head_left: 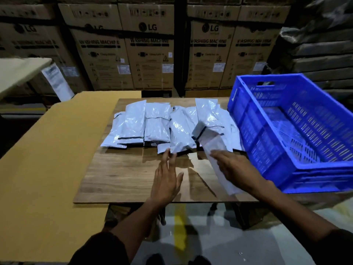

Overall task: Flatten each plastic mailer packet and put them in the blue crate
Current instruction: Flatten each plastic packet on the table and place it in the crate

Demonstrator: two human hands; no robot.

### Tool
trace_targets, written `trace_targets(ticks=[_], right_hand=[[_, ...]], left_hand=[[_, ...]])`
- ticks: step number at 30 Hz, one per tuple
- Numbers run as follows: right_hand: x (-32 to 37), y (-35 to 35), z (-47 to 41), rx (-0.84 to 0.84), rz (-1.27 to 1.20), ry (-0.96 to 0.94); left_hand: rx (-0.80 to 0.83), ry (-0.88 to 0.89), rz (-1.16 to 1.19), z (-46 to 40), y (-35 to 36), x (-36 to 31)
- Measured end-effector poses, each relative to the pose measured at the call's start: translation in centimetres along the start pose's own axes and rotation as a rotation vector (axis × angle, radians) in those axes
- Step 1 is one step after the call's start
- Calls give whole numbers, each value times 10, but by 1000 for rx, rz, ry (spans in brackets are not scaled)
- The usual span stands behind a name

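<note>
Lying in a messy row across the far half of the wooden surface (124,175) are the grey plastic packets (158,125), many of them overlapping. The right hand (235,169) holds one packet (214,148) lifted off the surface and tilted, with its far end over the row and its near end hanging past the wrist. The hand lies over it, but how the fingers grip it is hidden. The left hand (167,178) is spread flat, fingers straight, with its fingertips just at the near edge of the row. The blue crate (267,142) sits on the right side of the surface, tipped a little, right beside the packets; its near corner sticks out over the edge. A big yellow-brown cardboard sheet (47,150) lies to the left. Tall brown boxes (149,44) stand far behind like a wall.
</note>
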State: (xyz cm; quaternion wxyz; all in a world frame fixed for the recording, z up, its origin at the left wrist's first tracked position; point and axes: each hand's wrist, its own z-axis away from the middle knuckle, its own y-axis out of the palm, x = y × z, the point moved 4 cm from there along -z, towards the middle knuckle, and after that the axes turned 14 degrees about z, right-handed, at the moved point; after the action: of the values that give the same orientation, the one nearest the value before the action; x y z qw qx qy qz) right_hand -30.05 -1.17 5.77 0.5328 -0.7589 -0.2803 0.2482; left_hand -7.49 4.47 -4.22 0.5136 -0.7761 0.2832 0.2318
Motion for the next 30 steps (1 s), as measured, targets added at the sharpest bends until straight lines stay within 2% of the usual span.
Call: trace_targets(ticks=[4,8,11,14,17,21,25,30], right_hand=[[-42,-39,-11,-207,-100,165],[-95,-92,-18,-371,-40,238],[-144,-128,-15,-442,-6,267],[-198,-151,-9,-450,47,299],[-251,-144,-2,-361,94,345],[-282,-83,3,-25,127,370],[-269,-27,-8,284,121,298],[-252,14,-23,412,148,224]], left_hand=[[188,32,-66,-5,43,-18],[350,72,-227,-13,92,-46],[375,44,-290,-17,127,-61],[335,-23,-303,-24,153,-74],[291,-88,-322,-34,169,-91],[254,-168,-327,-43,184,-104],[228,-181,-317,-41,187,-99],[175,-159,-301,-38,190,-97]])
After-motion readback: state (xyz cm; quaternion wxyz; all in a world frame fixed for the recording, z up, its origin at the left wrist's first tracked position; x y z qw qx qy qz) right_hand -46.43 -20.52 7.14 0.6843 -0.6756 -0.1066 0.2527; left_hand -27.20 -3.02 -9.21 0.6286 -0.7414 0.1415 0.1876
